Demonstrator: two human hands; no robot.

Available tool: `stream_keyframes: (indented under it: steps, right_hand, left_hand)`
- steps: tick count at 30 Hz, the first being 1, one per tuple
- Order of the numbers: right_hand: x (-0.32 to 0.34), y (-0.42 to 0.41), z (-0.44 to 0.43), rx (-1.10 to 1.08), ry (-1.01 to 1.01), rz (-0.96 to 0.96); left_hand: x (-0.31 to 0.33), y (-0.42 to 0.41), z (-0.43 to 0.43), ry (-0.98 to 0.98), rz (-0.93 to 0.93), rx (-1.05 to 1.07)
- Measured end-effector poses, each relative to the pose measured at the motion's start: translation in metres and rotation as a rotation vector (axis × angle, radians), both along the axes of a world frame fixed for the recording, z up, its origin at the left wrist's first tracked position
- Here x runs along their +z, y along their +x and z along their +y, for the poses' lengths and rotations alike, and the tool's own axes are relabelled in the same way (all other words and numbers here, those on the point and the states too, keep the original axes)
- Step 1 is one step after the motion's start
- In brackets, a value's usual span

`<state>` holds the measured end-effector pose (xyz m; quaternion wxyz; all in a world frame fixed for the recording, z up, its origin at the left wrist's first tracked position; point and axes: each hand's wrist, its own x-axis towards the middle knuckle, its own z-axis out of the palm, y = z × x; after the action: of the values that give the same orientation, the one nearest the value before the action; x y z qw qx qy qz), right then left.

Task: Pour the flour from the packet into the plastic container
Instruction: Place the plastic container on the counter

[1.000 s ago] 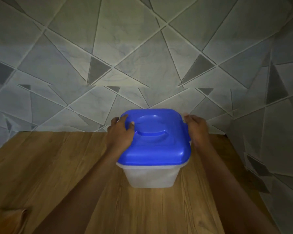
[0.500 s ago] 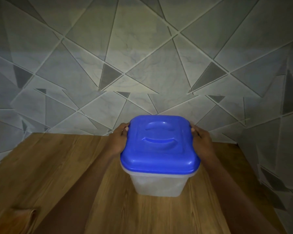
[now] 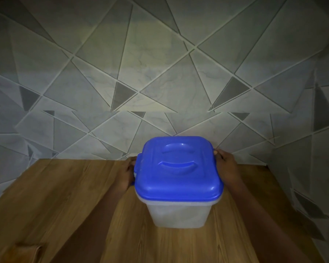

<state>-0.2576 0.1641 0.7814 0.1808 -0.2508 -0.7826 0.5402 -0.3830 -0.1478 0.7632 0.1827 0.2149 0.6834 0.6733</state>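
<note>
Wood-grain table (image 3: 65,205) filled the near half of the view, with a small brown thing (image 3: 27,251), too dim to identify, lying at its near left corner as it had a second before. Both forearms reached forward over the boards to the plastic container (image 3: 179,215), which stood on the table just right of centre, near the back edge. Its body was square, cloudy and translucent, narrowing toward the base, and what it held could not be made out. A glossy blue lid (image 3: 179,164) with rounded corners and a moulded curved grip on top sat closed on it, overhanging the walls. The left hand (image 3: 126,174), which a second earlier had lain over the lid's top with its thumb on the blue plastic, had dropped to the left side, fingers curled against the blue tab at the lid's edge. The right hand (image 3: 227,168) clasped the opposite side as before, fingertips bent at the far right corner of the lid; how far the fingers wrapped underneath was hidden. Beyond the container rose a grey marbled wall (image 3: 160,73) cut into triangles by pale raised lines, dimly lit, meeting a similar side wall (image 3: 311,168) on the right.
</note>
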Motion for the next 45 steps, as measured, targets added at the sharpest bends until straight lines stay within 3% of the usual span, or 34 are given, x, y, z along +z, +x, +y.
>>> stream_keyframes:
  steps: [1, 2, 3, 4, 5, 7, 12, 17, 21, 26, 30, 33, 39, 45]
  right_hand:
    - [-0.001, -0.001, -0.001, -0.003, -0.003, 0.004]
    - [-0.001, -0.002, -0.003, -0.008, -0.007, 0.014]
    - [0.001, 0.0, -0.005, -0.019, -0.005, 0.022]
    - [0.003, 0.002, -0.006, -0.034, -0.002, 0.028]
    - [0.004, 0.004, -0.006, -0.05, -0.004, 0.029]
    - [0.003, 0.006, -0.006, -0.069, -0.026, 0.018]
    - [0.007, 0.005, -0.015, -0.052, -0.205, 0.083]
    - [0.019, 0.001, -0.018, -0.061, -0.347, 0.111]
    - [0.03, 0.002, -0.016, -0.06, -0.277, 0.105]
    - [0.054, 0.02, -0.017, -0.097, -0.325, 0.317]
    - [0.069, 0.046, -0.001, -0.243, -0.591, 0.528]
    - [0.064, 0.068, 0.015, -0.291, -0.798, 0.582]
    - [0.036, 0.112, 0.047, -0.37, -1.002, 0.741]
    - [0.016, 0.166, 0.071, -0.346, -1.092, 0.816]
  left_hand:
    - [-0.004, -0.014, -0.007, 0.109, 0.16, -0.007]
    - [-0.016, -0.017, -0.012, 0.219, 0.183, 0.024]
    - [-0.021, -0.024, -0.017, 0.104, 0.243, 0.14]
    - [-0.021, -0.022, -0.017, -0.1, 0.218, 0.222]
    - [-0.018, -0.013, -0.016, -0.203, 0.001, 0.367]
    - [-0.007, 0.002, -0.018, -0.147, -0.1, 0.612]
    - [0.035, 0.055, 0.022, 0.128, -0.258, 0.283]
    - [0.051, 0.067, 0.031, 0.23, -0.27, 0.276]
    - [0.07, 0.077, 0.035, 0.293, -0.245, 0.265]
    - [0.093, 0.068, 0.037, 0.333, -0.091, 0.38]
    - [0.114, 0.052, 0.056, 0.377, -0.126, 0.495]
    - [0.13, 0.061, 0.084, 0.407, -0.266, 0.45]
    - [0.118, 0.113, 0.156, 0.416, -0.293, 0.369]
    - [0.084, 0.182, 0.207, 0.248, -0.115, 0.316]
